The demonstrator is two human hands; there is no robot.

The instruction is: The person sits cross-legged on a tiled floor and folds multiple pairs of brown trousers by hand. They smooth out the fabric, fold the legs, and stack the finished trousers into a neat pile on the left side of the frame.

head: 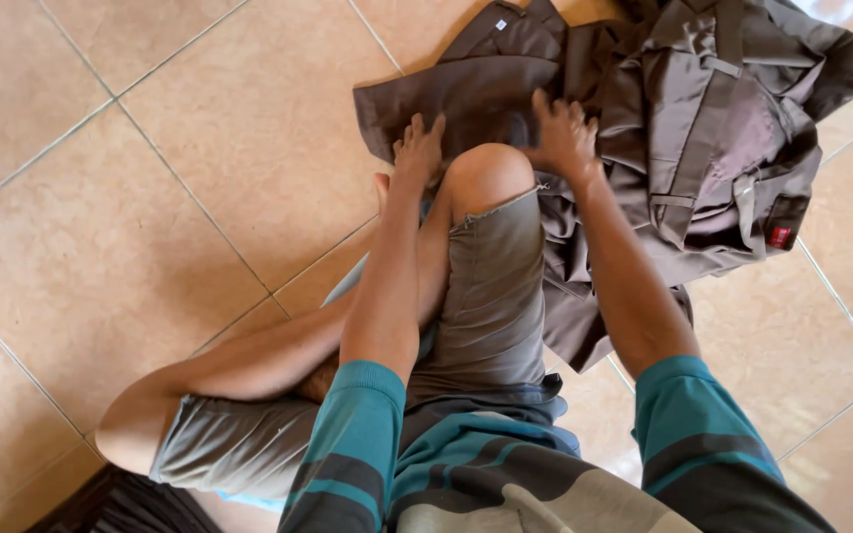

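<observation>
Left hand (419, 148) flat, fingers spread wide, on brown shirt (476, 84) on tiled floor (150, 197). Right hand (563, 133) also spread, pressing same shirt. Crumpled brown trousers (723, 128) just beside.

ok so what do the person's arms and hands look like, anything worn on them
Both arms are bare from above the elbow down. The left hand and right hand wear no gloves, and no rings, watch or bracelet show. Each upper arm is covered by a short sleeve of a teal shirt with dark grey stripes; the sleeve hems are plain teal bands.
</observation>
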